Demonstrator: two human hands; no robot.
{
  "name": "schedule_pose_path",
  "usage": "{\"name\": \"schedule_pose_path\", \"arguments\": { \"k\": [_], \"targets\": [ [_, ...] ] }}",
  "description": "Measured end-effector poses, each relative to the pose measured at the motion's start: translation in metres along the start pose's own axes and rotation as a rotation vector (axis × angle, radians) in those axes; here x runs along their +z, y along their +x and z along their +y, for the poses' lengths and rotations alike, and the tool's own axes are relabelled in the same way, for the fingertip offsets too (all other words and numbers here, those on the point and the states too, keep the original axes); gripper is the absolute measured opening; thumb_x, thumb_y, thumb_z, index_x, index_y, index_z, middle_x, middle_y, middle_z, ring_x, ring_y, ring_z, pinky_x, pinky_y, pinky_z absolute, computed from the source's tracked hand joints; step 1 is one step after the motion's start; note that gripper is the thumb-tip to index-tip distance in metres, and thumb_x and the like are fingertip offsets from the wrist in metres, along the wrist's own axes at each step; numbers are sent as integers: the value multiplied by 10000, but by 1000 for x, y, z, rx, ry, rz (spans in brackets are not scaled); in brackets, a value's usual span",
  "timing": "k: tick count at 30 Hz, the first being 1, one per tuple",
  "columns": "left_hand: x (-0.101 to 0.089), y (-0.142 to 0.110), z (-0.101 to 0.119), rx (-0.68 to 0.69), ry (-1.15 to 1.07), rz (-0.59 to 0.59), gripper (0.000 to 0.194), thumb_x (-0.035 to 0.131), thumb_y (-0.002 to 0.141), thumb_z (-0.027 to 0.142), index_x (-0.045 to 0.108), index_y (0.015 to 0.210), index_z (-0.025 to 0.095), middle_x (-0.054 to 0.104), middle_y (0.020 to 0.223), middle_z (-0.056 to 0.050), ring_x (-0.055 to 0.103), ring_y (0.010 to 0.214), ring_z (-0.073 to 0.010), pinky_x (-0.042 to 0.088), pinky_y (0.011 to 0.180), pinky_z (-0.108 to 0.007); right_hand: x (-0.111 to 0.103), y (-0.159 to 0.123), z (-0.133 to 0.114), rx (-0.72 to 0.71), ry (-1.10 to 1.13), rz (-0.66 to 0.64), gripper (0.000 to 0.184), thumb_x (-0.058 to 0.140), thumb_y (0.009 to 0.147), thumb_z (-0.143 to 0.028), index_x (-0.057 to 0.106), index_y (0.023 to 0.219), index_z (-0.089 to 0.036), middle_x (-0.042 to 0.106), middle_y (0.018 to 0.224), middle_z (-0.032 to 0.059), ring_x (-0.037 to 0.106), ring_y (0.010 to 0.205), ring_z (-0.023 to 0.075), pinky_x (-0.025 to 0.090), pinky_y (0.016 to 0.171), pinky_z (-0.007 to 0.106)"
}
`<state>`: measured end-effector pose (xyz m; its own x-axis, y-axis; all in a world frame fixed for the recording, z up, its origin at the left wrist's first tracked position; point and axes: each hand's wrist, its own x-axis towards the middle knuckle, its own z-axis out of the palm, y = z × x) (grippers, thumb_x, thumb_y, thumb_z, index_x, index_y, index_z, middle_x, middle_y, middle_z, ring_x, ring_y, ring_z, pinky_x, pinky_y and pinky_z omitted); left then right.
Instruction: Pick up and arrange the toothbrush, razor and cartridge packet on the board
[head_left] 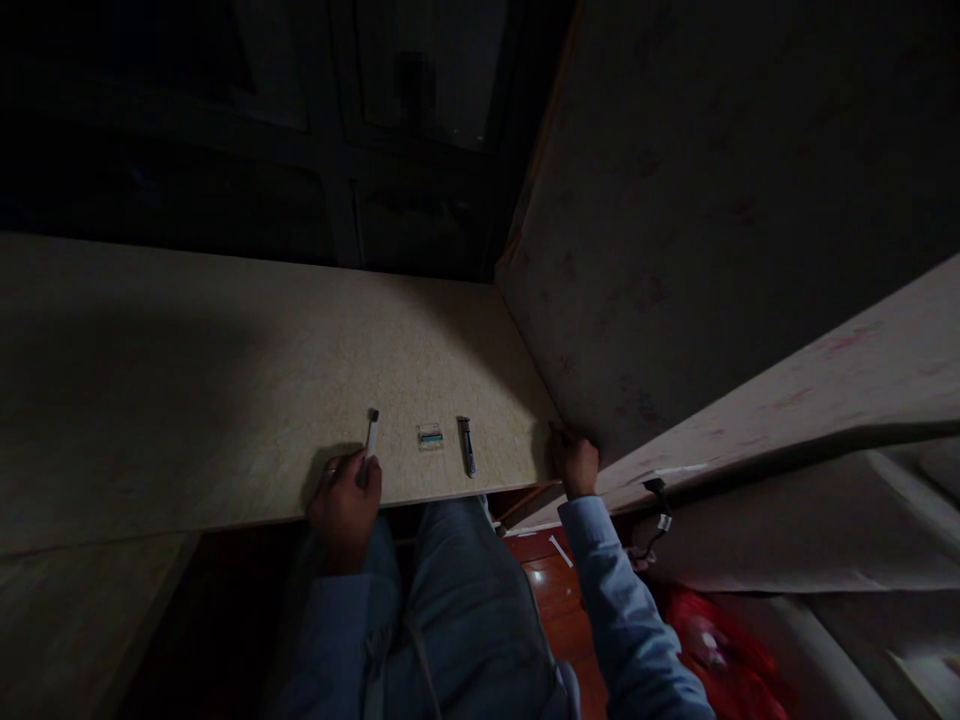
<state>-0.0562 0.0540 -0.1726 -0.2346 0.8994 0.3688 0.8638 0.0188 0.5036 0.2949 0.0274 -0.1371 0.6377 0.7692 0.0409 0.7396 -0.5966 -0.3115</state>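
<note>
My left hand (346,505) rests at the table's front edge, its fingers closed round the lower handle of a toothbrush (371,437). The brush has a pale handle and a dark head that points away from me. To its right lies a small clear case (430,437) with a blue-green strip inside, like a razor cartridge. Beside the case is a razor (467,446) with a dark and silver handle, head pointing away. At the table's right end, against the wall, my right hand (576,464) is closed; a small dark tip shows at its fingers, too dim to name.
The pale marbled tabletop (187,400) ends at a dark window (405,220) behind and a flowered wall (637,330) on the right. Below right are a red plastic bag (712,650), a black cable (658,520) and a reddish floor (559,610). My legs are under the table edge.
</note>
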Motion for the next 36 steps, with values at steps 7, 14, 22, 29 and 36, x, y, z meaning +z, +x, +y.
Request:
{"name": "schedule_pose_path", "arguments": {
  "k": [7,14,22,29,36],
  "targets": [
    [-1,-2,-1,11,-38,-19,319,548,919,320,763,1102,171,739,1108,-122,684,943,-256,493,771,-339,3,-2,4,-17,18,9,388,500,951,-303,757,1195,-145,785,1024,192,748,897,280,482,712,297],
    [-3,-4,-1,20,-59,-42,300,556,914,297,760,1110,200,748,1095,-104,697,954,-244,516,814,-334,6,-3,9,-50,3,37,392,524,942,-311,734,1235,-155,782,1026,178,735,876,290,446,687,306],
    [-7,-6,0,22,-88,-47,304,559,899,266,765,1111,194,762,1114,-103,714,973,-245,533,847,-341,8,-1,12,-75,5,40,399,536,928,-314,745,1218,-136,779,1004,200,722,825,288,422,662,314],
    [-13,2,1,-47,-31,-100,278,563,846,218,788,1009,211,792,993,-85,726,866,-235,529,801,-325,12,0,17,-88,17,47,408,542,926,-302,726,1248,-132,779,999,189,712,806,275,403,645,301],
    [-25,13,28,-52,-170,-118,232,610,818,226,776,977,205,794,934,-65,727,850,-218,549,806,-309,26,-4,25,-127,143,174,451,502,913,-332,723,1227,-95,774,1011,190,701,829,276,425,685,302]
  ]
}}
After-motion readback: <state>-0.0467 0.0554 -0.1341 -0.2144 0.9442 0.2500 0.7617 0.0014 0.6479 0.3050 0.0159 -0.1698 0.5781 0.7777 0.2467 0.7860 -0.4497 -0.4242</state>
